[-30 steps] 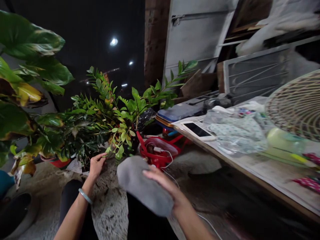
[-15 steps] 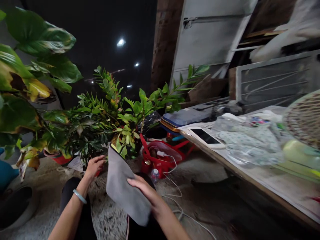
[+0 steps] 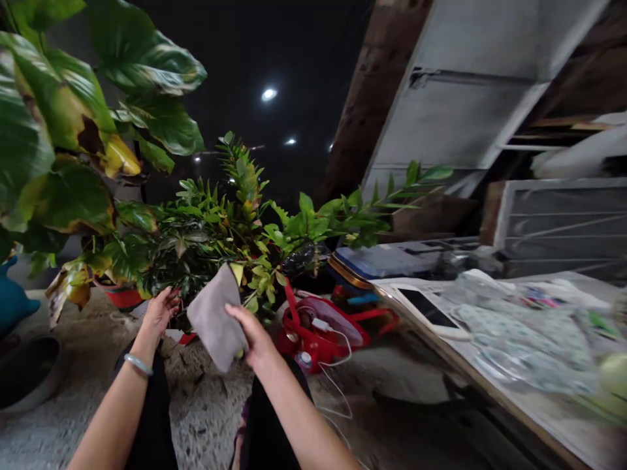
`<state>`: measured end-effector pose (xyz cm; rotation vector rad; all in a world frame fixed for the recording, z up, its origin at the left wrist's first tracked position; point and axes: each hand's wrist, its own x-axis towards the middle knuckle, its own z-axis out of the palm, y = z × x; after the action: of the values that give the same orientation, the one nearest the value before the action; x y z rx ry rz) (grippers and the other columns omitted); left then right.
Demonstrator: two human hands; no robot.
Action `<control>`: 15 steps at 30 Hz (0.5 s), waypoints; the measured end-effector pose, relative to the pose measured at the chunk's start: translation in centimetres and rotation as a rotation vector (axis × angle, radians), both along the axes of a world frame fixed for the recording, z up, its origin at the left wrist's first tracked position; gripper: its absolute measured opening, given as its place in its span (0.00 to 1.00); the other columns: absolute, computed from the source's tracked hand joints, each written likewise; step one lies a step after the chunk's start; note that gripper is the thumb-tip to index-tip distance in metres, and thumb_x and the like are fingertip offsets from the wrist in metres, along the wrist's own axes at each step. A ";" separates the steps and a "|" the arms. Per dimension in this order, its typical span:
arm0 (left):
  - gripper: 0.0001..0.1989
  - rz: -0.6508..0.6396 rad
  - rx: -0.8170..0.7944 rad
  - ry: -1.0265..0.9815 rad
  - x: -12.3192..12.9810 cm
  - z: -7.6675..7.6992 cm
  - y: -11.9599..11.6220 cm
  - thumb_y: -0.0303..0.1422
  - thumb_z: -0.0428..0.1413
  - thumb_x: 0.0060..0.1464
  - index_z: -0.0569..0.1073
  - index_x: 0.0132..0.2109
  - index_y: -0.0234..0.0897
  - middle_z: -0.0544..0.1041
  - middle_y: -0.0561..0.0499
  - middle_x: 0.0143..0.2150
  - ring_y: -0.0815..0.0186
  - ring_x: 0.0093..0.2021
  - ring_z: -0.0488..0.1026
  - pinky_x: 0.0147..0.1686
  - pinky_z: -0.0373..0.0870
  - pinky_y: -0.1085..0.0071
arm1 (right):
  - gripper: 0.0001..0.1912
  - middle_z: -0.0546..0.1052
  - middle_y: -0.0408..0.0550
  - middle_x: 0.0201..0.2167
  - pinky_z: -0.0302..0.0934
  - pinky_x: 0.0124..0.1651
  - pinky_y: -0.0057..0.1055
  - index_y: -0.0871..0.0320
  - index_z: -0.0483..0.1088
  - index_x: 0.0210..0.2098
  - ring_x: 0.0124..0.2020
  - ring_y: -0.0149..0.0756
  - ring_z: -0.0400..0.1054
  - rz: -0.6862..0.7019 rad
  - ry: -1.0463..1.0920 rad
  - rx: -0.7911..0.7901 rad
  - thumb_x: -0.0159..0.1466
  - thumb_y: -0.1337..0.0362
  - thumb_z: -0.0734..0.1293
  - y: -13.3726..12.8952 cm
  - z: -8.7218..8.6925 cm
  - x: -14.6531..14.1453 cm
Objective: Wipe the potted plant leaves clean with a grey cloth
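Observation:
In my right hand (image 3: pixel 252 334) is a folded grey cloth (image 3: pixel 218 320), a yellowish patch showing at its top corner. The thumb lies over the cloth's near face. My left hand (image 3: pixel 160 310), with a pale bangle on the wrist, is beside the lower leaves of a dark green potted plant (image 3: pixel 181 245). Its fingers are loosely bent and apart, and I see nothing held in them. Close behind the cloth stands a bushy plant with yellow-green leaves (image 3: pixel 264 277).
A red bag (image 3: pixel 318 333) with a white cable (image 3: pixel 350 352) sits right of my knees. The table (image 3: pixel 494 385) carries a white phone (image 3: pixel 428 310) and plastic bags (image 3: pixel 533 333). Large broad leaves (image 3: pixel 68 196) hang at left above a dark-mouthed pot (image 3: pixel 56 369).
The view has turned left, so the surroundings sit further right. My right hand has tilted the cloth, which looks smaller and more bunched. My left hand has moved away from the cloth.

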<state>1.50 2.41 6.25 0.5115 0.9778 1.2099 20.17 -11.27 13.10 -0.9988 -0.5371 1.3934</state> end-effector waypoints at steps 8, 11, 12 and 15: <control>0.08 0.065 -0.003 0.019 -0.1 -1.5 -0.4 0.29 0.64 0.48 0.72 0.30 0.33 0.78 0.51 0.26 0.71 0.20 0.71 0.20 0.68 0.76 | 0.19 0.83 0.46 0.31 0.70 0.34 0.32 0.54 0.80 0.37 0.30 0.41 0.76 -0.057 -0.216 0.103 0.48 0.56 0.79 -1.8 3.9 2.0; 0.07 0.068 -0.001 0.007 0.2 -1.9 -0.8 0.29 0.64 0.47 0.73 0.32 0.32 0.79 0.49 0.28 0.70 0.21 0.72 0.20 0.68 0.75 | 0.19 0.82 0.43 0.29 0.71 0.35 0.32 0.55 0.77 0.35 0.29 0.40 0.76 -0.269 -0.128 0.196 0.44 0.57 0.79 2.6 5.5 2.2; 0.07 0.071 -0.003 -0.001 0.2 -2.0 -0.9 0.28 0.64 0.47 0.73 0.32 0.32 0.79 0.48 0.28 0.70 0.21 0.72 0.21 0.69 0.74 | 0.18 0.82 0.43 0.27 0.71 0.35 0.34 0.55 0.77 0.33 0.29 0.41 0.76 -0.275 -0.085 0.177 0.44 0.57 0.79 3.9 5.3 1.8; 0.08 0.098 -0.022 -0.022 0.1 -2.4 -0.8 0.30 0.65 0.47 0.74 0.32 0.32 0.79 0.49 0.28 0.70 0.21 0.71 0.21 0.68 0.74 | 0.13 0.78 0.44 0.19 0.73 0.34 0.41 0.54 0.76 0.28 0.27 0.47 0.76 -0.108 -0.083 0.132 0.48 0.54 0.76 4.7 2.7 -0.8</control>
<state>1.64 1.61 3.81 0.4364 1.0058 1.2891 19.38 -6.55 15.80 -0.9676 -0.6200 1.2092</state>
